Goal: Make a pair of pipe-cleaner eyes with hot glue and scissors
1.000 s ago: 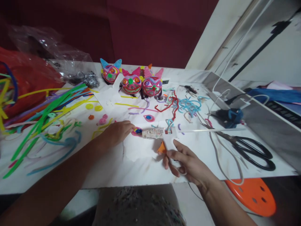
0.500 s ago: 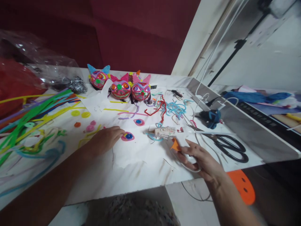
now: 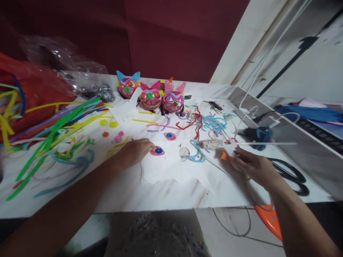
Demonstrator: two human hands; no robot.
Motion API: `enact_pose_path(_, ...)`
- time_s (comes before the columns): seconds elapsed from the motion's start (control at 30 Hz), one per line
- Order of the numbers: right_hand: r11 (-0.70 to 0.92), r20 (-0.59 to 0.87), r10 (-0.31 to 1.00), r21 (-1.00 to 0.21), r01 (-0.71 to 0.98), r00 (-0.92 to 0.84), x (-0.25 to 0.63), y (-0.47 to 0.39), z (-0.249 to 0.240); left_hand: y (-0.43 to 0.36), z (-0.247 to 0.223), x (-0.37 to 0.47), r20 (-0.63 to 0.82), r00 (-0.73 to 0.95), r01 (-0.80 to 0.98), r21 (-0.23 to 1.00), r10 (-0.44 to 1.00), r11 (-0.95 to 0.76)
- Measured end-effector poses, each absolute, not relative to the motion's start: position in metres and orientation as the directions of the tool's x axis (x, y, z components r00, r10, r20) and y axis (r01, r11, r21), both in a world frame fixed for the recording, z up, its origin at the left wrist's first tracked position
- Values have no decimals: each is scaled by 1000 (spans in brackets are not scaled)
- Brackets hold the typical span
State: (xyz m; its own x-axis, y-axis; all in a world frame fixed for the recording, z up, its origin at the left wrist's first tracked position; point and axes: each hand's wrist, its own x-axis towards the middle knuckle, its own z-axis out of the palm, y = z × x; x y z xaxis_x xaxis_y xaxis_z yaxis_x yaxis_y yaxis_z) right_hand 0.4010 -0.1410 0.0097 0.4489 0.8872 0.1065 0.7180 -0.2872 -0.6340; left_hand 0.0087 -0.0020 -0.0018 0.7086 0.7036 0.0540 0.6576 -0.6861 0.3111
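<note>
My left hand (image 3: 138, 151) is closed, its fingertips at the left edge of a pink eye shape with a blue centre (image 3: 157, 151). A second such eye (image 3: 170, 136) lies just behind it. At the right, my right hand (image 3: 250, 162) is at the rear of a glue gun (image 3: 214, 144) with an orange trigger and a long white stick out of its back; the fingers are partly blurred. The gun's nozzle points left, near light-blue pipe-cleaner pieces (image 3: 197, 154). Both eyes rest on white paper (image 3: 171, 169).
Several decorated cat-like heads (image 3: 150, 100) stand at the back. Coloured pipe cleaners (image 3: 57, 134) and a plastic bag (image 3: 85, 73) are on the left. Black-handled scissors (image 3: 291, 173) lie right, partly behind my right hand, near a raised board edge (image 3: 284, 132). A cable hangs below the table.
The view has shifted, so the table items appear further right. My right hand has moved from the gun's trigger area towards its rear, and the gun has moved right. My left hand stays at the eye.
</note>
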Motion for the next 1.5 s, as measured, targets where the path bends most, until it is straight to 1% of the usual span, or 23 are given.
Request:
enact_pose_path(0.03,-245,259,868,-518,820,423,396,-141,11,-2,-2,9,53,707,660,308,705,-685)
enact_pose_path(0.07,-188,388,846,-425,885,366,389,-142,12,-2,-2,9,54,708,659,306,704,-687)
enact_pose_path(0.1,-117,480,822,-382,917,305,378,-142,15,-2,-2,9,56,710,657,305,702,-689)
enact_pose_path(0.13,-25,472,852,-395,919,226,364,-143,18,-3,-2,9,58,714,653,304,698,-693)
enact_pose_path(0.2,187,422,906,-472,862,35,331,-142,24,-3,-3,9,67,713,652,302,698,-696)
enact_pose_path(0.27,380,424,891,-505,775,-161,297,-136,26,-4,-3,9,77,706,656,302,704,-691)
enact_pose_path(0.3,438,393,884,-507,742,-254,281,-132,25,-4,-2,10,83,702,658,304,707,-689)
enact_pose_path(0.37,488,277,873,-490,722,-402,255,-122,21,-6,-1,11,95,701,657,300,707,-692)
enact_pose_path(0.43,504,204,863,-402,764,-462,237,-111,16,-7,0,12,101,707,651,292,700,-701)
enact_pose_path(0.5,505,149,863,-300,809,-483,225,-102,12,-7,0,13,101,709,652,286,698,-702)
enact_pose_path(0.57,503,112,864,-227,834,-490,218,-96,9,-7,-1,13,104,701,657,290,706,-696)
enact_pose_path(0.73,520,107,854,-140,842,-509,211,-91,6,-6,-5,11,123,694,659,288,709,-695)
enact_pose_path(0.83,529,122,848,-119,840,-516,209,-91,2,-5,-6,10,134,696,653,291,706,-699)
enact_pose_path(1.0,531,116,846,-125,838,-520,208,-89,-2,-6,-4,11,85,703,658,300,707,-691)
enact_pose_path(1.13,537,116,843,-122,834,-526,207,-88,-3,-5,-3,11,87,712,649,296,697,-700)
enact_pose_path(1.5,517,91,855,-61,854,-511,202,-90,-1,-3,0,10,72,727,644,272,682,-715)
